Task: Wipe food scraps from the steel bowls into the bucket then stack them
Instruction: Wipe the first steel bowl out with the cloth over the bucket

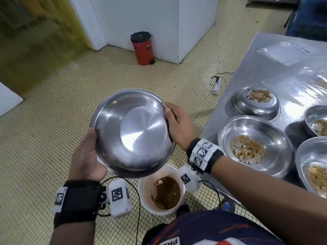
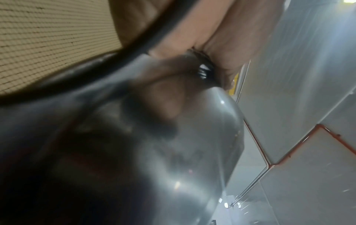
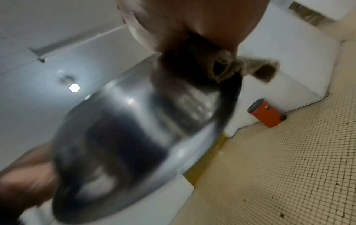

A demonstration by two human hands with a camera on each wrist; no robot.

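Small yellow tiles cover the floor (image 1: 53,121) beneath us, with white walls beyond and a red pedal bin (image 1: 142,48) standing at a wall corner. Our steel surface (image 1: 256,68) runs along the right and carries one upturned bowl (image 1: 254,105) with scraps on its base, plus three upright bowls (image 1: 254,145) holding scraps; clear plastic sheets lie farther back on it. We hold a clean steel bowl (image 1: 131,132) in the air, tilted toward us, above and just left of the white bucket (image 1: 144,195), which sits on the floor with brown scraps inside. Our left hand (image 1: 86,154) cups the bowl's lower left rim, fingers curled beneath it. Our right hand (image 1: 178,126) grips the right rim, thumb on the edge, and in the right wrist view a grey cloth (image 3: 248,67) is bunched under its fingers against the bowl. A white power strip (image 1: 217,85) lies on the floor.
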